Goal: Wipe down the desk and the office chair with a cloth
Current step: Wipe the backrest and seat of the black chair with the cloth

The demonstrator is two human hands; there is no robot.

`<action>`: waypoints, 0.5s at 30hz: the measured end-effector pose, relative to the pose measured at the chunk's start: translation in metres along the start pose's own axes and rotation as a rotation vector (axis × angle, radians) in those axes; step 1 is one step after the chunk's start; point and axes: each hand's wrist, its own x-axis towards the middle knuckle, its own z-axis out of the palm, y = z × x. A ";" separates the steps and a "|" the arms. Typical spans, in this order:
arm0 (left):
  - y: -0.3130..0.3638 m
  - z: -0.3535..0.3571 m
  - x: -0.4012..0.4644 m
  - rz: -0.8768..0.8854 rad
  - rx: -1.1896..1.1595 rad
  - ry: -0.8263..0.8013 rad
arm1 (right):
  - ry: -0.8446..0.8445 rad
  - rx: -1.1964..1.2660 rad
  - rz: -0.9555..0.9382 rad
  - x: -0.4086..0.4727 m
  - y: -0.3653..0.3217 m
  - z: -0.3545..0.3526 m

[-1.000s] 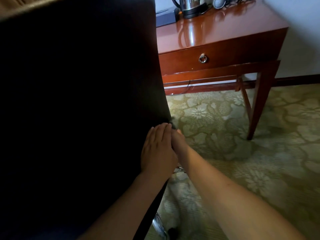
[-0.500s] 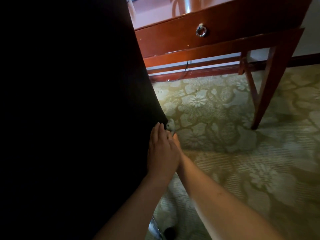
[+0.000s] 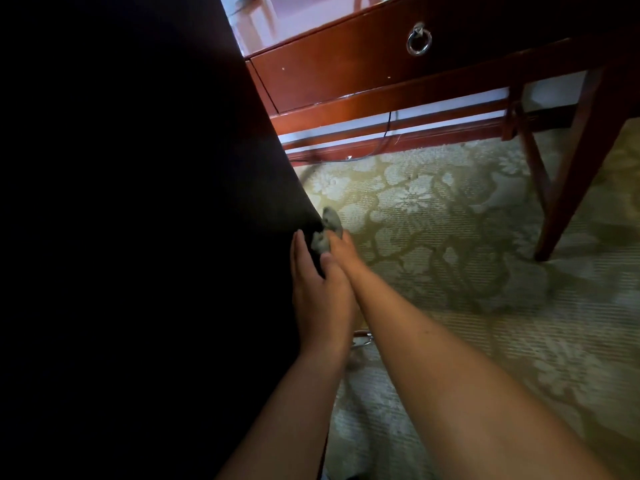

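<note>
The right hand (image 3: 341, 252) pinches a bunched grey cloth (image 3: 327, 233) against the right edge of the black office chair back (image 3: 138, 237); the left hand (image 3: 318, 292) lies flat beside it, fingers straight. The wad could slip off that narrow edge. Its long axis follows the edge, pointing toward the wooden desk (image 3: 363, 74).

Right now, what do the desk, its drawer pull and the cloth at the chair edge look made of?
Desk: reddish-brown wood, glossy varnish, by its sheen. Drawer pull: silvery metal ring with bright glints. Cloth: soft grey fabric, crumpled, partly hidden by the right hand. Chair: black, matte; too dark to tell the material.
</note>
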 end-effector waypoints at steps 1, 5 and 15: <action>-0.001 0.000 0.003 -0.007 -0.023 0.003 | -0.003 -0.016 0.046 0.000 0.018 -0.001; 0.006 0.008 0.013 -0.053 -0.098 0.046 | 0.030 0.110 0.238 -0.013 0.081 0.001; 0.040 -0.022 -0.013 -0.270 -0.220 0.023 | -0.097 0.266 0.110 -0.128 0.032 0.014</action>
